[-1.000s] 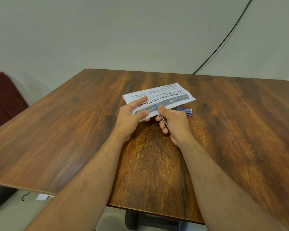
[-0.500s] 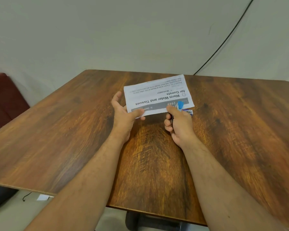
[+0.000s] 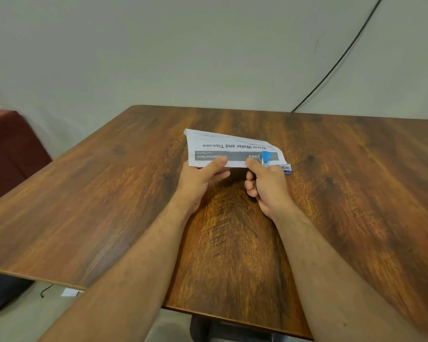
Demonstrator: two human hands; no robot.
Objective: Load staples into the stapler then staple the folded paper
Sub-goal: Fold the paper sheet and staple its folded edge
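The folded white paper (image 3: 232,146) with upside-down print is held just above the wooden table (image 3: 109,193). My left hand (image 3: 200,181) pinches its near edge, thumb on top. My right hand (image 3: 267,186) grips a small stapler (image 3: 266,157). Only the stapler's blue tip shows above my thumb, over the paper's near right part. The rest of the stapler is hidden in my fist. A small blue staple box (image 3: 286,168) lies on the table just right of my right hand, partly behind the paper's corner.
A black cable (image 3: 336,62) runs down the pale wall to the table's far edge. A dark red seat (image 3: 8,151) stands left of the table. The table's near edge crosses under my forearms.
The paper has tilted down flatter and shifted a little left. My left hand closed from spread fingers to a pinch on its near edge. The stapler's blue tip now sits over the paper.
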